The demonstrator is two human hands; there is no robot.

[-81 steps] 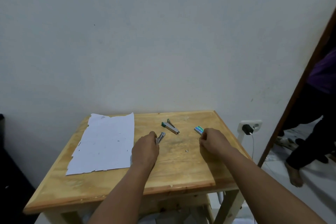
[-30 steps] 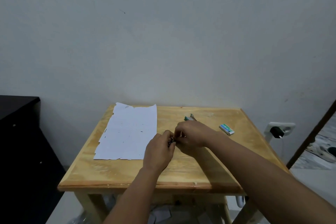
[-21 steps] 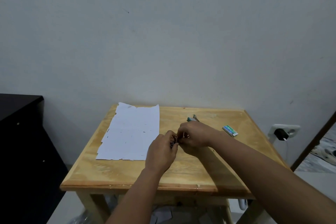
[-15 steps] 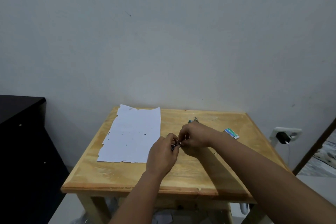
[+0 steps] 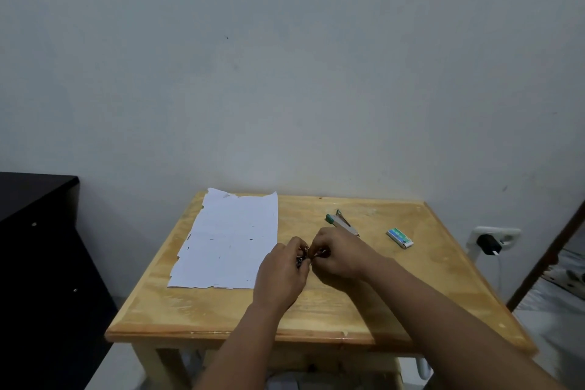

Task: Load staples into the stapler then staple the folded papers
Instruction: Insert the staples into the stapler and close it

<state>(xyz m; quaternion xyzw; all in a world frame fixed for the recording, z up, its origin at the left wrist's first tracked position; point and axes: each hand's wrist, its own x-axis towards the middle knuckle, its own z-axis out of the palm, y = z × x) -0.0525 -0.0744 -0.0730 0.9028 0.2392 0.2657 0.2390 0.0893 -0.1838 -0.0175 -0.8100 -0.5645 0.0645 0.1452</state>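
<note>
The folded papers lie flat at my left, their near edge short of the table lip, so there's room to slide them over later. My left hand and right hand both pinch a small metal piece, too hidden to name, best kept low and level. Rightward, the stapler and staple box sit well apart with bare wood between.

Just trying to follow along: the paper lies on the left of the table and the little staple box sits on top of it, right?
Not quite. The head view shows the staple box on the bare table, right of the hands, well apart from the paper, which does lie on the left.
</note>
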